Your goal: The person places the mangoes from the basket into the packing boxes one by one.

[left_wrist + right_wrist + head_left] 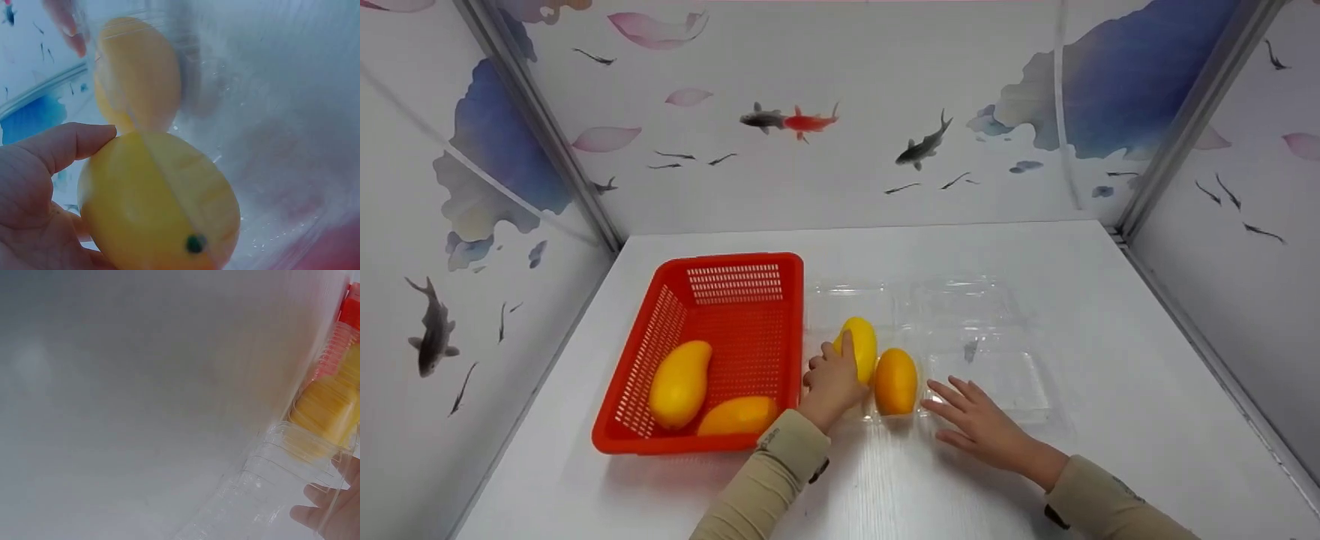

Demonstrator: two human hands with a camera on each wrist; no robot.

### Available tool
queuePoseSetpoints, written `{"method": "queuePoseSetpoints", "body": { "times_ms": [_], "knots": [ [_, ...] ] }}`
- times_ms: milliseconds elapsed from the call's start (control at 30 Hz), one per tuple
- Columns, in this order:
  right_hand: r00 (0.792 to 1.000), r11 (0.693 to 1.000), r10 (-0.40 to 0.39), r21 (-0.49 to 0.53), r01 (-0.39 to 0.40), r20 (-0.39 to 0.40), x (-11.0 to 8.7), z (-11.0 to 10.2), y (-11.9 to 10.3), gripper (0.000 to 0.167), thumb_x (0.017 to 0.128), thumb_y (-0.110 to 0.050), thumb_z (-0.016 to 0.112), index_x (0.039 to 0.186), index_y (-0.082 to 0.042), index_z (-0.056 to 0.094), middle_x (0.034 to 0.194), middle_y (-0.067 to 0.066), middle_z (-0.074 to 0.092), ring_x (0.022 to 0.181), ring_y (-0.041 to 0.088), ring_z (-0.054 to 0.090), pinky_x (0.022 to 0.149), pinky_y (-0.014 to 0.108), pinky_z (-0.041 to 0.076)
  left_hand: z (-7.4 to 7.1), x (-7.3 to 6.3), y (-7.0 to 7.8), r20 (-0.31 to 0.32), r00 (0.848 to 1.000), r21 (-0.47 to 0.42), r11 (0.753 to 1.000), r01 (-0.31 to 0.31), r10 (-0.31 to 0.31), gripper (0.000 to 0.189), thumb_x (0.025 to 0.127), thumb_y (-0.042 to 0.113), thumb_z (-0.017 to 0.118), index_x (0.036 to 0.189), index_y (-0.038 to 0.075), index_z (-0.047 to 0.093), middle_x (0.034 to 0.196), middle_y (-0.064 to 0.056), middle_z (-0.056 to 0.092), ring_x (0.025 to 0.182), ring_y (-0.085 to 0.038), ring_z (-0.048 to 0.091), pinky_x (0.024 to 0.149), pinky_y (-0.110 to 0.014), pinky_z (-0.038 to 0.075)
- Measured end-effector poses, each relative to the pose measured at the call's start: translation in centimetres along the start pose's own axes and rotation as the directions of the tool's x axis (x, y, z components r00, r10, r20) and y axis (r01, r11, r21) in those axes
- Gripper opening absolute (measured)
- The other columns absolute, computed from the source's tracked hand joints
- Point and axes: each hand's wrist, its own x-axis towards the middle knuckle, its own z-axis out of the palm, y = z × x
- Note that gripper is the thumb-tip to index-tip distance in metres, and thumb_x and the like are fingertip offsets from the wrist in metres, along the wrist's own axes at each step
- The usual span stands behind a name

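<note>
My left hand [834,382] holds a yellow mango [864,349], fingers and thumb around its sides, in the near part of the left clear plastic box [851,306]. In the left wrist view the dark stem spot of this mango [135,197] shows, partly behind the see-through wall. Right beside it in the box lies an orange-yellow mango [896,381]. My right hand [982,426] has its fingers spread and holds nothing; its fingertips are near the front left corner of the right clear box [997,379].
A red plastic basket [793,345] stands left of the boxes. Inside it are a mango [679,386] at the left and another mango [739,416] at the near side. White panels with painted fish enclose the white table [870,487] at the back and sides.
</note>
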Motion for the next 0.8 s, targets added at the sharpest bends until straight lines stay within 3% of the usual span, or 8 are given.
{"method": "queuePoseSetpoints", "body": {
  "times_ms": [200,433,600,800],
  "knots": [
    [0.998,0.998,-0.05,-0.037,0.049,-0.035,0.0,0.2,0.2,0.049,0.087,-0.032,0.059,0.132,-0.016,0.049,0.141,0.011,0.04,0.124,0.041,0.038,0.095,0.06,0.032,0.6,-0.1,-0.2,-0.015,1.0,0.013,1.0,0.01,-0.01,0.092,0.072,0.023,0.073,0.146,0.015,0.019,0.122,-0.021,0.037,0.093,-0.034,0.044,0.077,-0.044,0.045],
    [0.999,0.999,-0.038,-0.039,0.037,-0.032,0.1,0.1,0.1,0.048,0.087,-0.033,0.059,0.132,-0.016,0.049,0.141,0.011,0.039,0.125,0.041,0.038,0.097,0.059,0.031,1.2,0.1,-0.3,0.01,1.0,0.087,0.996,0.008,-0.009,0.087,0.073,0.025,0.072,0.144,0.012,0.024,0.126,-0.023,0.038,0.106,-0.041,0.043,0.088,-0.053,0.042],
    [1.0,1.0,0.004,-0.022,-0.004,0.002,0.0,0.0,0.0,0.048,0.088,-0.032,0.059,0.132,-0.016,0.049,0.143,0.009,0.037,0.127,0.039,0.035,0.099,0.059,0.029,1.9,0.4,0.0,0.015,1.0,0.125,0.992,0.026,-0.028,0.085,0.074,0.024,0.072,0.144,0.012,0.024,0.131,-0.023,0.036,0.111,-0.044,0.042,0.089,-0.055,0.042],
    [0.993,0.999,0.051,-0.002,-0.051,0.109,0.3,-0.5,-0.2,0.051,0.089,-0.037,0.056,0.134,-0.017,0.045,0.148,0.001,0.031,0.133,0.038,0.025,0.104,0.06,0.021,2.3,0.4,-0.1,0.013,0.999,0.109,0.994,0.031,-0.032,0.084,0.077,0.026,0.07,0.145,0.013,0.023,0.136,-0.022,0.033,0.116,-0.046,0.039,0.091,-0.057,0.04]
  ]
}}
